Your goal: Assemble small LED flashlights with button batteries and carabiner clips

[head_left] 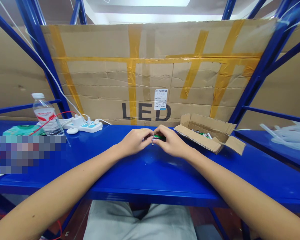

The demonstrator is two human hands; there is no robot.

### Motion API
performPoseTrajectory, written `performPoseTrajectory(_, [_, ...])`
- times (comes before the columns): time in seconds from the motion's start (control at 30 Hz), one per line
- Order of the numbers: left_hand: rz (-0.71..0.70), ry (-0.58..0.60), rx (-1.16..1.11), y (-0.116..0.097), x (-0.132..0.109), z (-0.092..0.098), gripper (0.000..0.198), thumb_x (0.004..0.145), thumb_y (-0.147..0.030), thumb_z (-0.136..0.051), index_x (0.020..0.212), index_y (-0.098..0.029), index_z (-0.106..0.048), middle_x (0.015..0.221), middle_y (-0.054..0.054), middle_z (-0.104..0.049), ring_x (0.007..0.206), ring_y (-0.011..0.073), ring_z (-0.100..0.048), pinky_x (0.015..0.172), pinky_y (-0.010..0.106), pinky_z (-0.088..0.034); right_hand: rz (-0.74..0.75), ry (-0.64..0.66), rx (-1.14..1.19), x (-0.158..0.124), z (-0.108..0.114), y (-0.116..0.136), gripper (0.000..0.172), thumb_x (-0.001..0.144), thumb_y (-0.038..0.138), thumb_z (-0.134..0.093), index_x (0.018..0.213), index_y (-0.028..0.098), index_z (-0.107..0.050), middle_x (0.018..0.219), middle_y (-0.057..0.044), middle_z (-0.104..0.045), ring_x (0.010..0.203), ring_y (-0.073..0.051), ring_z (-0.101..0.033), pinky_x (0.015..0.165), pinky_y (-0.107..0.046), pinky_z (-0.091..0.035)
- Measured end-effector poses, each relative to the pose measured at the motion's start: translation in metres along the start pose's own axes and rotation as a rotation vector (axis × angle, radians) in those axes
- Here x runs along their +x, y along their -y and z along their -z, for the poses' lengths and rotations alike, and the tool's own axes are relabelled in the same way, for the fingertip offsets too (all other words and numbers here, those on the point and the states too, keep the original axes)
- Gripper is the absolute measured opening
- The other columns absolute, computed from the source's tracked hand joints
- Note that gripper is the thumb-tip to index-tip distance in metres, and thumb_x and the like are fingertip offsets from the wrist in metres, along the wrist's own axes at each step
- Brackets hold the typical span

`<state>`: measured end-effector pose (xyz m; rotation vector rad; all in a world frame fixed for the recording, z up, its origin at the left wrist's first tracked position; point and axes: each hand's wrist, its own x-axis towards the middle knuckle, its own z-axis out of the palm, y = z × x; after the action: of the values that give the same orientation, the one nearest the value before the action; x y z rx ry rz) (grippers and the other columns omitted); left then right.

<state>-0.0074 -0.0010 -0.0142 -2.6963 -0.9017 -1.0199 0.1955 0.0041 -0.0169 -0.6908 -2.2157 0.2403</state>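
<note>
Over the blue tabletop, my left hand [135, 141] and my right hand [170, 141] meet fingertip to fingertip. Between them are small cylinders that look like batteries [159, 137], with green, purple and silver showing. My right thumb and fingers are closed around the green one. The left fingers pinch the other end of the little group, mostly hiding what they hold. To the right of my right hand stands an open cardboard box [216, 146] with several similar small batteries [205, 135] inside.
A water bottle [48, 115], a white power strip [90, 125] and a green packet [22, 130] stand at the left. A large cardboard sheet [102, 83] closes the back. Blue frame posts [260, 71] rise at both sides, with clear tubing [290, 135] at far right.
</note>
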Motion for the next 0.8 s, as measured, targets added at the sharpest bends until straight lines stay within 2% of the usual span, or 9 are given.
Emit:
performPoseTrajectory(0.1, [0.023, -0.012, -0.035, -0.0025, 0.0009, 0.0016, 0.012, 0.091, -0.023, -0.051, 0.091, -0.017, -0.062, 0.079, 0.003, -0.068, 0.069, 0.0138, -0.059, 0.064, 0.025, -0.042, -0.01, -0.049, -0.004, -0.0003, 0.0001, -0.0006, 0.016, 0.077, 0.012, -0.06, 0.085, 0.02, -0.048, 0.081, -0.001, -0.055, 0.07, -0.015, -0.049, 0.062, -0.028, -0.039])
performPoseTrajectory(0.3, [0.042, -0.015, -0.089, -0.0035, 0.0012, 0.003, 0.012, 0.091, -0.022, -0.051, 0.091, -0.017, -0.061, 0.077, 0.002, -0.065, 0.067, 0.0123, -0.055, 0.063, 0.023, -0.041, 0.108, -0.096, 0.007, -0.0008, 0.0027, -0.0025, 0.01, 0.085, 0.013, -0.059, 0.081, 0.019, -0.052, 0.08, -0.002, -0.055, 0.073, -0.016, -0.05, 0.065, -0.03, -0.039])
performPoseTrajectory(0.53, [0.043, -0.021, -0.08, -0.0026, 0.0006, 0.0011, 0.012, 0.09, -0.023, -0.051, 0.091, -0.017, -0.061, 0.077, 0.002, -0.066, 0.067, 0.0127, -0.056, 0.063, 0.024, -0.042, 0.178, -0.052, -0.087, -0.0028, 0.0016, -0.0065, 0.009, 0.089, 0.01, -0.053, 0.09, 0.018, -0.057, 0.084, -0.005, -0.059, 0.075, -0.017, -0.054, 0.068, -0.031, -0.042])
performPoseTrajectory(0.8, [0.042, 0.007, -0.079, -0.0066, 0.0019, 0.0024, 0.011, 0.089, -0.021, -0.051, 0.09, -0.017, -0.061, 0.076, 0.002, -0.066, 0.067, 0.0131, -0.058, 0.063, 0.024, -0.042, 0.159, -0.02, -0.115, -0.0035, 0.0002, -0.0065, 0.013, 0.089, 0.009, -0.049, 0.086, 0.018, -0.058, 0.081, -0.005, -0.062, 0.071, -0.017, -0.055, 0.066, -0.03, -0.043])
